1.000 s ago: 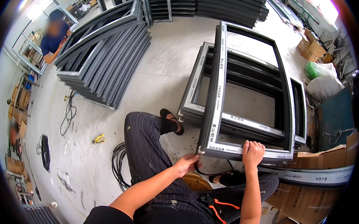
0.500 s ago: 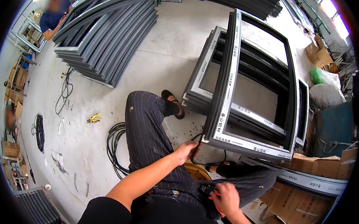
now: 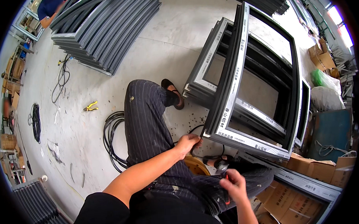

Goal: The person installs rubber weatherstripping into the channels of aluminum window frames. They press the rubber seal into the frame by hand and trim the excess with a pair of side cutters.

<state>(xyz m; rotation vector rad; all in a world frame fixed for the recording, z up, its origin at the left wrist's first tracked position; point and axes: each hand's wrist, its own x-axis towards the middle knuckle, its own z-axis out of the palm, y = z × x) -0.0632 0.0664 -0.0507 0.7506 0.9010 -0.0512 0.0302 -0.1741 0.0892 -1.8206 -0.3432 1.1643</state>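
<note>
My left hand [image 3: 188,145] is closed, its thumb and fingertips pinched at the near left corner of a dark window frame [image 3: 227,110] with printed white film on its faces. A thin black strip [image 3: 208,155] runs into those fingers and loops below the frame. What they grip at the corner is partly hidden. My right hand [image 3: 235,185] is wrapped round a red-handled hand tool [image 3: 227,194] with a rounded grey metal head, held over my bent leg. Its exact kind I cannot make out. The window frame leans over other frames [image 3: 202,81].
Tall stacks of dark frames [image 3: 105,39] stand at the far left, near another person [image 3: 47,10]. Yellow pliers [image 3: 90,106] and coiled black strip [image 3: 114,142] lie on the floor. A yellow round container [image 3: 197,165] sits between my legs. Cardboard boxes [image 3: 314,168] are at the right.
My right hand has raised the red-handled tool from my lap, bringing its grey head up toward the frame corner. My left hand stays at the corner, its fingers slightly closer to it.
</note>
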